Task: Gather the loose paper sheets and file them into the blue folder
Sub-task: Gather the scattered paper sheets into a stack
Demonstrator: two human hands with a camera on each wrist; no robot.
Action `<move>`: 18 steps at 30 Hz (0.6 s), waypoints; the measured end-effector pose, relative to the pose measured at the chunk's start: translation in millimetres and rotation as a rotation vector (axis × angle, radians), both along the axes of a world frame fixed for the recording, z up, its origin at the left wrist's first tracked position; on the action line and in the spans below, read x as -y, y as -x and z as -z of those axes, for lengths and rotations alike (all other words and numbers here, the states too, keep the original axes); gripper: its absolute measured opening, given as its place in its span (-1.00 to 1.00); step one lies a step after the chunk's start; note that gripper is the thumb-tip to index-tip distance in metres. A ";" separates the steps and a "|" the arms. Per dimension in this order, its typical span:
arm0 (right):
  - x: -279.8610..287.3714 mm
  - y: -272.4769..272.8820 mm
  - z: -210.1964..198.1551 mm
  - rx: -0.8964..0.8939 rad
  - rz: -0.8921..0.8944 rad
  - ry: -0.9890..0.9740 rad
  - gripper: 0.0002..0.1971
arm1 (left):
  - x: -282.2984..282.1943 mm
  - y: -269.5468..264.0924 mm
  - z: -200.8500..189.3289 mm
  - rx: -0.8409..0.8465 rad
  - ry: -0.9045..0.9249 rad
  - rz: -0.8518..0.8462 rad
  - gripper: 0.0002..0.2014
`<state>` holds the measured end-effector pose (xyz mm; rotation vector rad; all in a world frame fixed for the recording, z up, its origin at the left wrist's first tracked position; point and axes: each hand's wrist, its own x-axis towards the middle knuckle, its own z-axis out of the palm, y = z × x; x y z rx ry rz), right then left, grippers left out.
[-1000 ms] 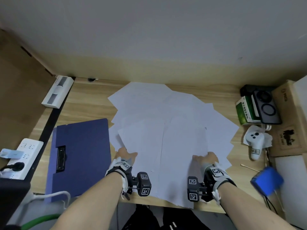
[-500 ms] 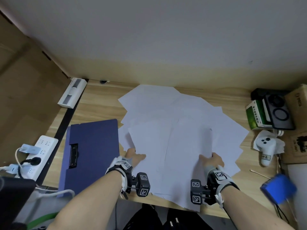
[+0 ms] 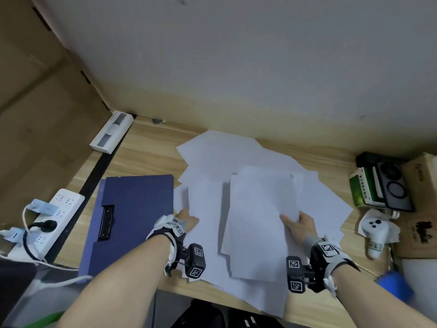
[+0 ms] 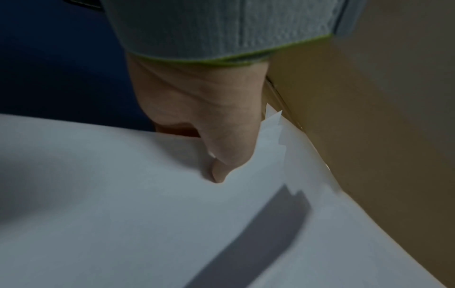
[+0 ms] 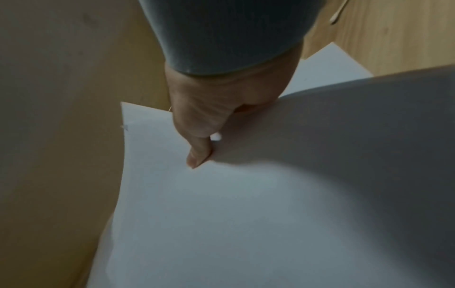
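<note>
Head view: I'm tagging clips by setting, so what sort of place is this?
Probably a home or office desk in a corner: a wooden desk against a plain wall, a power strip with plugs, a blue folder and loose paper sheets spread on it.

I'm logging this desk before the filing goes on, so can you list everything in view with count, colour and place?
paper sheets: many, exact count unclear, white, fanned overlapping over the desk's middle
lifted sheets: a few, white, raised above the pile on the right
blue folder: one, dark blue, lying flat left of the pile, black clip on it
desk: one, light wood
power strip: one, white, left edge, a black plug in it
green box: one, green and white, far right
controller: one, white, right edge
cardboard boxes: brown, right side, count unclear
left hand: thumb pressing the pile's left edge
right hand: pinching the lifted sheets
</note>
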<state>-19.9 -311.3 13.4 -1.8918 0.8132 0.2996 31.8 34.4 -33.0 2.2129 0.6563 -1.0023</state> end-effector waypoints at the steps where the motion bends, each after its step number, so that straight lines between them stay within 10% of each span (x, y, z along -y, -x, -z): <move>1: -8.2 1.3 3.8 -0.039 -0.047 0.017 -0.78 | 2.1 2.7 -0.1 0.022 0.010 0.005 -0.73; 7: -68.6 2.3 24.2 -0.165 -0.108 0.154 -0.58 | 24.3 17.8 -1.4 0.138 -0.006 -0.121 -0.64; 12: -106.3 -6.8 41.8 -0.233 -0.143 0.168 -0.44 | 26.4 30.9 1.2 0.182 -0.234 0.165 -0.47; 18: -111.0 -3.6 39.1 -0.230 -0.246 0.231 -0.60 | 23.4 29.0 -14.0 0.138 -0.026 -0.122 -0.42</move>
